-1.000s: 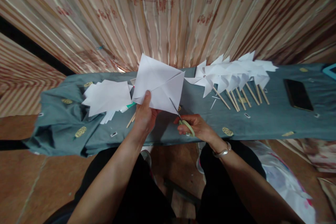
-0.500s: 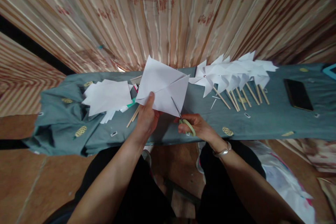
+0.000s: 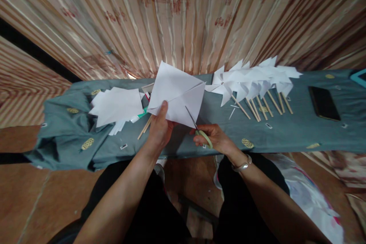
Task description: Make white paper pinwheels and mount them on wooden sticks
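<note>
My left hand (image 3: 161, 124) grips a square sheet of white paper (image 3: 174, 84) by its near edge, thumb on top and fingers underneath. A slit or crease runs from the sheet's right corner toward its middle. In my right hand (image 3: 213, 136) is a pair of scissors (image 3: 205, 139) with pale green handles. One dark blade lies over the paper near its lower right corner; the other blade is hidden, apparently below the sheet. The paper is held above the cloth-covered table.
White paper pinwheels (image 3: 243, 80) on wooden sticks lie overlapped at the right. Left is a stack of white paper (image 3: 118, 103), with loose wooden sticks (image 3: 145, 126) beside it. A black phone (image 3: 324, 103) rests on the green tablecloth (image 3: 288, 135). A pleated curtain (image 3: 188, 19) hangs behind.
Almost nothing differs. Both hands, the paper and the scissors keep their places, and the whole view has shifted very slightly.
</note>
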Motion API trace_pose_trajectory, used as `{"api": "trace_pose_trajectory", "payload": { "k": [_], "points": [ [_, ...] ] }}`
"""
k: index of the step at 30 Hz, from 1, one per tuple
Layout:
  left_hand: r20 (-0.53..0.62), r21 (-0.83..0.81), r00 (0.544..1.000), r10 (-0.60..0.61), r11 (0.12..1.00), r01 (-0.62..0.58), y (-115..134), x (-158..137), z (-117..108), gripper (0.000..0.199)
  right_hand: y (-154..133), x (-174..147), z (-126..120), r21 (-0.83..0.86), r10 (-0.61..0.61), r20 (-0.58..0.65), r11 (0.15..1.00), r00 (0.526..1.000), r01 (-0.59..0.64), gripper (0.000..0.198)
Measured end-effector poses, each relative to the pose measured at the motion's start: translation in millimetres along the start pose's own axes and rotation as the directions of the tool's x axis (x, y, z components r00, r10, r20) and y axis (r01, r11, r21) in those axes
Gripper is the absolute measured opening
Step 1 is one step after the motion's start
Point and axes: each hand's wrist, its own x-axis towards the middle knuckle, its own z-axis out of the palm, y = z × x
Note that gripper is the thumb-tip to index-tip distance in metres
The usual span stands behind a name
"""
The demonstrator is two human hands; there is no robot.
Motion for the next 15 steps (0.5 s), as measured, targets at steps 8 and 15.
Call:
{"api": "trace_pose_trajectory", "payload": {
  "k": [8, 15],
  "points": [
    [-0.008, 0.0, 1.0, -0.02, 1.0, 0.02, -5.4, -0.4, -0.6, 0.025, -0.2, -1.0, -1.0, 0.013, 0.022, -0.004, 1.0, 1.0, -0.022, 0.052],
    [-0.02, 0.017, 0.999, -0.051, 0.999, 0.051, -6.3, -2.9, 2.0, 0.025, -1.6, -1.0, -3.4, -0.018, 0.002, 0.01, 1.0, 1.0, -0.002, 0.054]
  ]
}}
